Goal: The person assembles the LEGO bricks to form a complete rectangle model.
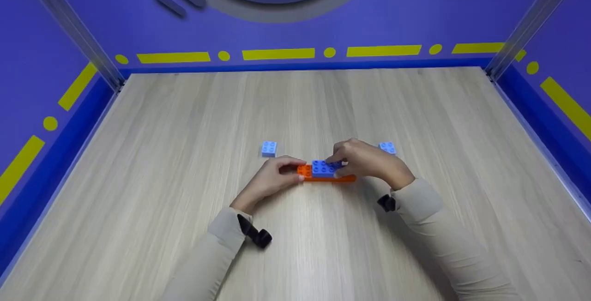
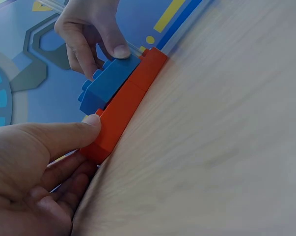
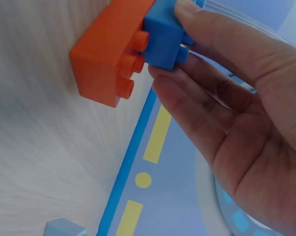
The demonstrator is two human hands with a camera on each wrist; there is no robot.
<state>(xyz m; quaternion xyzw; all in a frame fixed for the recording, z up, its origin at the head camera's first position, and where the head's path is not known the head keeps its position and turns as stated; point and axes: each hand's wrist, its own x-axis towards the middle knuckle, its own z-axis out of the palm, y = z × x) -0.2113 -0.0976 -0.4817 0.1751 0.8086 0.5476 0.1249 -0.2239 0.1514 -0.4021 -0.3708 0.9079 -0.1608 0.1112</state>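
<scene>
Two orange bricks lie end to end on the table, a seam showing between them in the left wrist view. Across their studs sits a longer blue brick, with a thin dark gap under part of it. My left hand pinches the left end of the orange row between thumb and fingers. From the right, my right hand holds the blue brick by its sides, thumb nearest me. At the right end of the row, orange studs stick out past the blue brick.
One light blue brick stands beyond my left hand; another light blue brick is partly hidden behind my right hand. The wooden table ends at purple panels at the back and sides.
</scene>
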